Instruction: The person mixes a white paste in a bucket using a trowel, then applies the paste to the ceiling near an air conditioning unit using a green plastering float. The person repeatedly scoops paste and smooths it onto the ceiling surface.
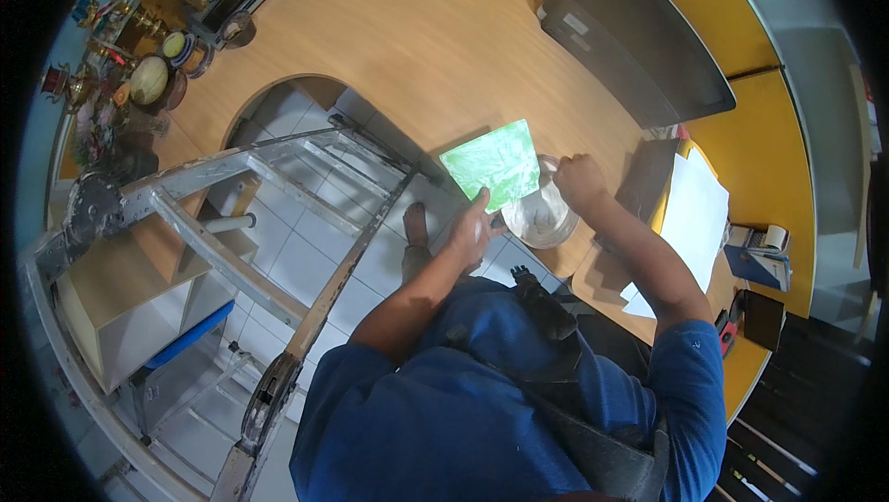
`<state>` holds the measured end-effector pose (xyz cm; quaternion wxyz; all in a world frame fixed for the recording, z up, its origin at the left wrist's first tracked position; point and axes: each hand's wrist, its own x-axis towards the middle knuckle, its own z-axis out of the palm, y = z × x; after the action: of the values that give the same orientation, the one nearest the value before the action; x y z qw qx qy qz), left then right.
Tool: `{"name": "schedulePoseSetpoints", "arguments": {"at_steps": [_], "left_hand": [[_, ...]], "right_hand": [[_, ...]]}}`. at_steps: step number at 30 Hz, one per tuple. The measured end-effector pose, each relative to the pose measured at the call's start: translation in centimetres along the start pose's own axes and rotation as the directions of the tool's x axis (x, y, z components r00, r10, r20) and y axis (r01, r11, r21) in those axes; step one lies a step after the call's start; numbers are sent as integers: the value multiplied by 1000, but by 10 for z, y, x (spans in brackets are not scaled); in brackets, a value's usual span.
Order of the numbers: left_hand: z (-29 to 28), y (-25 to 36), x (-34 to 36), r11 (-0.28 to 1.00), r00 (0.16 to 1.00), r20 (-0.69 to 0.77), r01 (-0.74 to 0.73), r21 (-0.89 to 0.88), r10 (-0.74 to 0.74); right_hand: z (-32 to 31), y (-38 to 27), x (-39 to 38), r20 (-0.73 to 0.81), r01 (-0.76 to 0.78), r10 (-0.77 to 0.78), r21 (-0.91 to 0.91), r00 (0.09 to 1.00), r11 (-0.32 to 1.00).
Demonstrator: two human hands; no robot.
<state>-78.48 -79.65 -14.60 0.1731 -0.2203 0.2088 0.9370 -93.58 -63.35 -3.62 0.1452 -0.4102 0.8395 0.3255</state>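
Observation:
My left hand (pixel 472 233) is closed on the lower corner of a green, four-sided plate (pixel 495 164), its thumb along the near edge. White smears cover much of the plate's face, which is tilted up toward me. Just right of it is a round, shiny bowl (pixel 546 219) with whitish stuff inside, partly covered by the plate's corner. My right hand (pixel 580 184) is closed in a fist at the bowl's right rim. Whatever its fingers hold, if anything, is hidden.
A paint-stained folding ladder (pixel 269 270) stands on my left over the tiled floor. The wooden desk (pixel 398 30) curves ahead, bearing a dark monitor (pixel 639 34). White papers (pixel 690 224) lie at right. Ornaments (pixel 150 79) crowd the far left. An open-fronted cabinet (pixel 120 307) sits behind the ladder.

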Motion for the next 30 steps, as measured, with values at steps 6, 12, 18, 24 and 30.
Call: {"name": "schedulePoseSetpoints", "arguments": {"at_steps": [6, 12, 18, 24, 30], "left_hand": [[-2, -2, -3, 994, 999, 13, -36, -103, 38], [-6, -2, 3, 988, 998, 49, -28, -149, 35], [-4, 0, 2, 993, 1000, 13, 0, -114, 1], [-2, 1, 0, 995, 1000, -22, 10, -96, -12], [-4, -1, 1, 994, 1000, -18, -10, -110, 8]], "right_hand": [[17, -9, -29, 349, -99, 3, 258, 937, 961], [31, -14, -45, 464, -134, -129, 492, 876, 860], [40, -30, -39, 622, -445, -182, 707, 762, 550], [38, -13, -13, 546, -498, -229, 834, 806, 237], [38, 41, -20, 583, -520, -169, 798, 795, 306]]}}
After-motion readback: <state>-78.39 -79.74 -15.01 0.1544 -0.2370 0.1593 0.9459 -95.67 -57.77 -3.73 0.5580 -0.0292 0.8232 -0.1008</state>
